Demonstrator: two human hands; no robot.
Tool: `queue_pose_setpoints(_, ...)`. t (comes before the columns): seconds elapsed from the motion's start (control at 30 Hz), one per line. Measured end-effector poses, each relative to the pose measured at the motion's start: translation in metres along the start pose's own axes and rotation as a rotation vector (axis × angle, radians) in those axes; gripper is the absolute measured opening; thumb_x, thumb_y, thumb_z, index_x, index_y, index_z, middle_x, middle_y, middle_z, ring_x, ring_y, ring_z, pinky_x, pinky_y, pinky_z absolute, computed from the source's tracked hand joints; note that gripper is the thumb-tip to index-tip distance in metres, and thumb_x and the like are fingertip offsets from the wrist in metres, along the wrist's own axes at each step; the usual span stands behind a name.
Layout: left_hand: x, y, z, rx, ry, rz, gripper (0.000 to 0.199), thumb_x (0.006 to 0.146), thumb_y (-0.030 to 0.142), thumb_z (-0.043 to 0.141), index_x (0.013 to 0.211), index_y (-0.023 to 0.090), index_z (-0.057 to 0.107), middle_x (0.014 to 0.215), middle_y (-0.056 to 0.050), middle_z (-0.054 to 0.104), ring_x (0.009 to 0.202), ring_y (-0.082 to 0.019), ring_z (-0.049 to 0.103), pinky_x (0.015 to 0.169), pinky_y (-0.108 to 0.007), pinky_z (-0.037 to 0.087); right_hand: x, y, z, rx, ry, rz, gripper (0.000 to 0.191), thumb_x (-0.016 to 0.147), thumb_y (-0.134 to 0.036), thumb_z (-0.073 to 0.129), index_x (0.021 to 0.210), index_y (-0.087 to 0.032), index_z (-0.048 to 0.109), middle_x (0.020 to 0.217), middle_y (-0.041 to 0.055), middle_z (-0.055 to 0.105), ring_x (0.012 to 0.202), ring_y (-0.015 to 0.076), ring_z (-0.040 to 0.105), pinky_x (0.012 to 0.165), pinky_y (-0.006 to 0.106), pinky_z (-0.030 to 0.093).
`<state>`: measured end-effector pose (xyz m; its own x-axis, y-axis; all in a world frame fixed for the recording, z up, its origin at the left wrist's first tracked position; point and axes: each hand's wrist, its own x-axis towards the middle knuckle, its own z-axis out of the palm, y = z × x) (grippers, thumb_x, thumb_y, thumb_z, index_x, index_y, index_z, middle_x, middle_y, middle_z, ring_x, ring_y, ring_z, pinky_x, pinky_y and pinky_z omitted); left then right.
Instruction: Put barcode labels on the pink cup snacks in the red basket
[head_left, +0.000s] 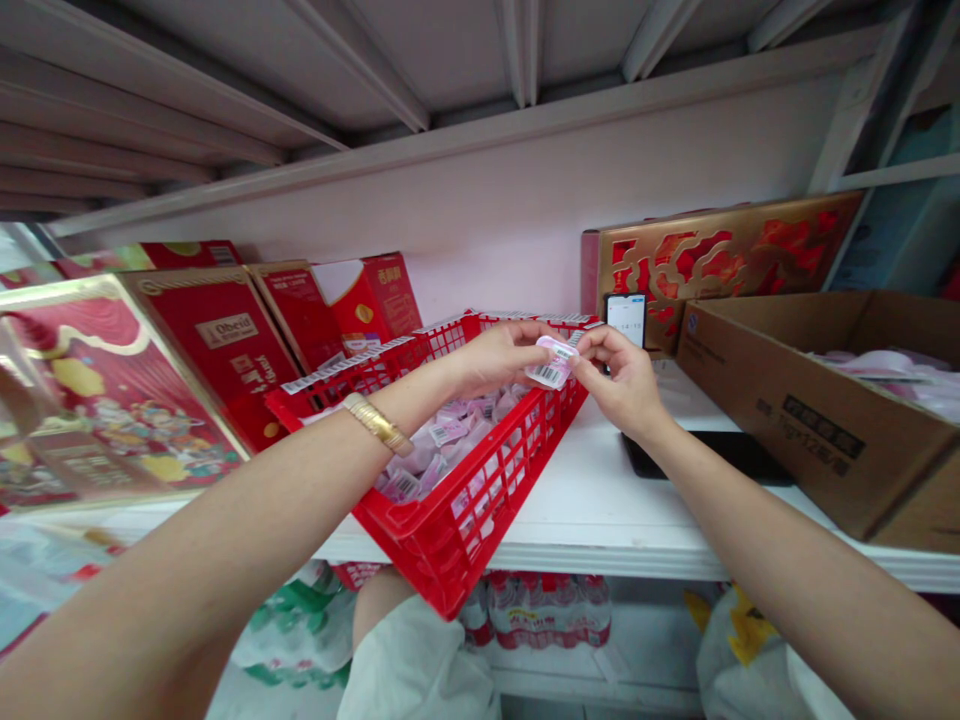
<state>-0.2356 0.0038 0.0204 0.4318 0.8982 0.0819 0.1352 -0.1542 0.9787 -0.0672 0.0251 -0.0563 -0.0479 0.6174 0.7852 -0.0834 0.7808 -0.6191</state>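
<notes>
A small pink-and-white packet [553,364] with a barcode label is held up over the far right rim of a red plastic basket [442,510]. My left hand [504,356] is closed on its left side, thumb across the front. The fingers of my right hand [621,378] pinch at its right edge. Inside the basket lie several similar pink packets [442,436] with barcodes. Strips of barcode labels [349,362] lie along the basket's rim. The basket stands tilted across the shelf edge, its near corner jutting out over my legs.
On the white shelf [577,520], red-and-gold gift boxes [217,340] stand at left and another gift box [720,260] at back right. A phone [626,318] stands upright behind my right hand. A cardboard box [787,420] holds pink items. Bottled drinks [551,610] sit below; a shelf hangs overhead.
</notes>
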Motion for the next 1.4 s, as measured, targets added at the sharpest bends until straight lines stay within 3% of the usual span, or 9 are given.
queue_pose_setpoints(0.3,0.0,0.001,0.002,0.0,0.005,0.005,0.013,0.075,0.009,0.071,0.086,0.013,0.067,0.08,-0.001,0.068,0.072,-0.011,0.065,0.072,-0.028,0.053,0.0,0.0,0.0,0.029,-0.013,-0.019,0.01,0.075,-0.022,0.063,0.078,-0.022,0.053,0.066,-0.0047,0.057,0.055,0.0102,0.052,0.055,0.024,0.042)
queue_pose_setpoints(0.5,0.0,0.0,0.002,0.029,0.001,0.015,0.01,0.074,0.013,0.072,0.083,0.012,0.066,0.074,0.0,0.066,0.068,-0.011,0.064,0.068,-0.026,0.052,-0.001,-0.002,0.001,0.013,-0.006,-0.02,0.016,0.079,-0.03,0.067,0.078,-0.022,0.053,0.066,-0.0041,0.056,0.057,0.01,0.051,0.057,0.025,0.042)
queue_pose_setpoints(0.7,0.0,0.0,0.0,0.049,-0.006,0.02,0.02,0.071,0.017,0.077,0.087,0.012,0.067,0.079,0.0,0.067,0.071,-0.011,0.064,0.071,-0.027,0.051,-0.001,-0.005,0.002,0.052,-0.019,0.025,0.023,0.078,-0.037,0.068,0.077,-0.023,0.051,0.065,-0.0048,0.054,0.057,0.0099,0.049,0.057,0.025,0.041)
queue_pose_setpoints(0.93,-0.003,0.005,-0.002,0.143,-0.034,0.016,0.028,0.068,0.026,0.081,0.09,0.014,0.069,0.083,0.001,0.067,0.076,-0.011,0.063,0.076,-0.027,0.051,-0.002,-0.005,0.004,0.027,0.012,0.017,0.019,0.078,-0.034,0.067,0.077,-0.023,0.052,0.067,-0.0043,0.056,0.061,0.0112,0.053,0.061,0.026,0.044)
queue_pose_setpoints(1.07,-0.003,0.012,-0.004,0.207,-0.007,0.008,0.043,0.065,0.033,0.084,0.102,0.016,0.07,0.093,-0.002,0.069,0.084,-0.014,0.064,0.08,-0.03,0.053,0.002,-0.012,0.004,-0.009,0.022,0.027,0.018,0.077,-0.033,0.067,0.077,-0.022,0.052,0.068,-0.0034,0.058,0.061,0.0117,0.055,0.062,0.026,0.045)
queue_pose_setpoints(1.23,0.002,0.037,0.008,0.276,-0.067,0.01,0.05,0.067,0.039,0.084,0.109,0.016,0.069,0.1,-0.005,0.071,0.088,-0.017,0.067,0.082,-0.033,0.056,0.005,-0.045,-0.018,-0.246,0.038,-0.048,0.011,0.079,-0.028,0.064,0.077,-0.022,0.055,0.072,-0.0011,0.063,0.067,0.0141,0.06,0.066,0.028,0.046)
queue_pose_setpoints(1.4,0.02,0.068,0.053,0.383,-0.254,0.052,0.036,0.074,0.026,0.079,0.108,0.016,0.071,0.096,-0.005,0.072,0.084,-0.016,0.068,0.076,-0.03,0.058,-0.006,-0.088,-0.07,-0.567,0.095,-0.156,0.008,0.08,-0.027,0.064,0.078,-0.022,0.058,0.075,0.0,0.067,0.071,0.0161,0.062,0.069,0.03,0.046)
